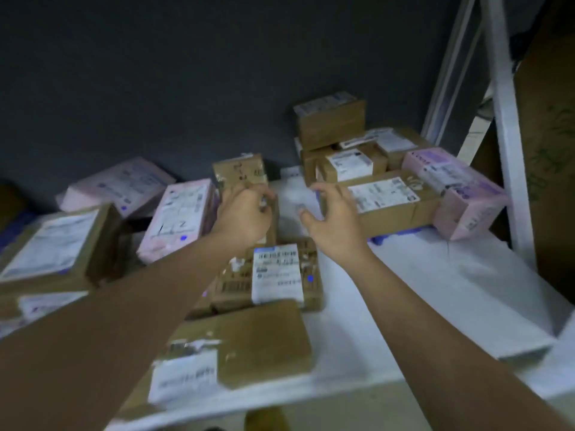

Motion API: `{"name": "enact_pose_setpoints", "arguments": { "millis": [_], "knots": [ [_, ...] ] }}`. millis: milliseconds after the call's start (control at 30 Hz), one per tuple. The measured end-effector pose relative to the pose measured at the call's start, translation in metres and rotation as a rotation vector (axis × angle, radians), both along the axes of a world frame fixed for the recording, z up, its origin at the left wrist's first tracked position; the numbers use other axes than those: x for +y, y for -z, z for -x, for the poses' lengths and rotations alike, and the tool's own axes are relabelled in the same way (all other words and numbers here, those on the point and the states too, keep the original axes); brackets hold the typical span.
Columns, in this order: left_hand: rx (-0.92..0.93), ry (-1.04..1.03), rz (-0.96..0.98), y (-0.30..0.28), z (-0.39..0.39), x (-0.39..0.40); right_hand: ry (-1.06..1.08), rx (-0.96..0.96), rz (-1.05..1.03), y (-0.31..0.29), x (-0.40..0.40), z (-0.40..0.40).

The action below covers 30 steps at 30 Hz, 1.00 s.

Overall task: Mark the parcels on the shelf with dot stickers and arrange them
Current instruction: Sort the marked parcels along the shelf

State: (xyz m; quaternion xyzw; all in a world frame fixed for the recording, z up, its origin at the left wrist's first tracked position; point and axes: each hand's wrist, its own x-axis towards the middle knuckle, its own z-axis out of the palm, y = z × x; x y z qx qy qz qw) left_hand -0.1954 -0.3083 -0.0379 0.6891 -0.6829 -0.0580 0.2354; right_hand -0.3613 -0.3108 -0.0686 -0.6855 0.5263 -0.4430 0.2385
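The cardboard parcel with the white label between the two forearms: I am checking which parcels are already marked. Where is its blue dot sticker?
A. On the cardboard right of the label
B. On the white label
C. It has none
A: the blue dot sits on the brown cardboard of the parcel, just right of its white label.

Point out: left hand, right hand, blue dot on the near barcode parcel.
left hand [245, 213], head view, back of hand.
right hand [334, 219], head view, back of hand.
blue dot [310, 278], head view, dot centre.
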Motion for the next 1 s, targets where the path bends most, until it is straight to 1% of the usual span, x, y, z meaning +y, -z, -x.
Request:
{"name": "enact_pose_setpoints", "arguments": {
  "millis": [100, 167, 267, 333, 400, 467, 533, 600, 700, 833, 900, 1000],
  "knots": [
    [-0.030, -0.031, -0.059, 0.014, -0.008, 0.045, -0.025, -0.114, -0.210, 0.019, 0.040, -0.002],
    [-0.052, -0.086, -0.177, 0.024, -0.012, 0.067, 0.064, -0.118, -0.294, 0.030, 0.059, 0.000],
    [-0.057, -0.184, -0.372, 0.032, -0.012, 0.096, 0.140, -0.004, -0.512, 0.039, 0.082, 0.001],
    [-0.096, -0.245, -0.417, 0.034, -0.008, 0.112, 0.120, 0.085, -0.637, 0.042, 0.089, -0.001],
    [-0.083, -0.270, -0.432, 0.035, -0.005, 0.121, 0.095, 0.146, -0.658, 0.043, 0.092, -0.005],
    [-0.012, -0.275, -0.444, 0.038, -0.008, 0.123, 0.092, 0.146, -0.642, 0.041, 0.095, -0.010],
    [0.056, -0.259, -0.438, 0.039, -0.010, 0.121, 0.084, 0.044, -0.639, 0.036, 0.097, -0.011],
    [0.121, -0.261, -0.394, 0.035, -0.010, 0.121, 0.101, -0.120, -0.634, 0.029, 0.098, -0.011],
    [0.211, -0.247, -0.290, 0.022, -0.010, 0.121, 0.190, -0.315, -0.613, 0.009, 0.100, -0.013],
    [0.415, -0.183, -0.200, -0.002, -0.012, 0.132, 0.265, -0.638, -0.548, -0.018, 0.113, -0.017],
    [0.526, -0.167, -0.165, -0.017, -0.016, 0.149, 0.237, -0.733, -0.502, -0.034, 0.134, -0.022],
    [0.624, -0.202, -0.129, -0.039, -0.029, 0.186, 0.161, -0.782, -0.466, -0.051, 0.172, -0.035]
  ]
}}
